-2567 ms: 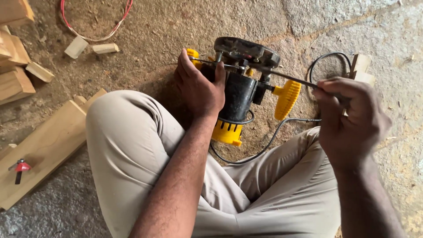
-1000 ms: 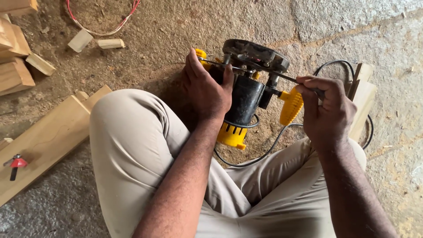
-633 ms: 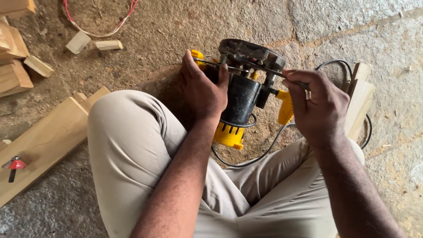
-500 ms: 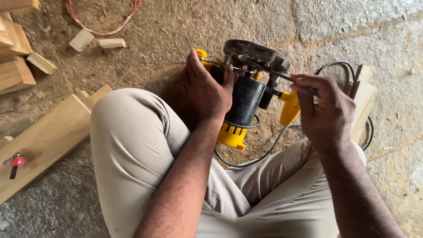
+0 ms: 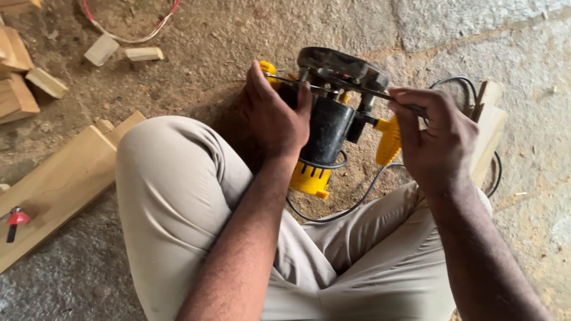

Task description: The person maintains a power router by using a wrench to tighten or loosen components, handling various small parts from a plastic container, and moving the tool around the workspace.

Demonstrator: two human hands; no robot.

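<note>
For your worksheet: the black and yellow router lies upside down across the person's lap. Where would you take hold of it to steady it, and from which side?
Grip the black motor body from the side, as the left hand does. It is round, wide and bare there. The yellow handle on the other side also offers a hold. Probably avoid the base plate, where the right hand works a thin tool.

Counted on the workshop floor

One black-and-yellow router (image 5: 330,128) at centre, with one thin metal spanner (image 5: 333,89) across it; two hands, left hand (image 5: 270,116) and right hand (image 5: 437,139); one red router bit (image 5: 16,219) at 9 o'clock; one long plank (image 5: 56,184); two small wood offcuts at 11 o'clock, first offcut (image 5: 101,49) and second offcut (image 5: 143,54); one red wire loop (image 5: 128,32) at 11.
</note>
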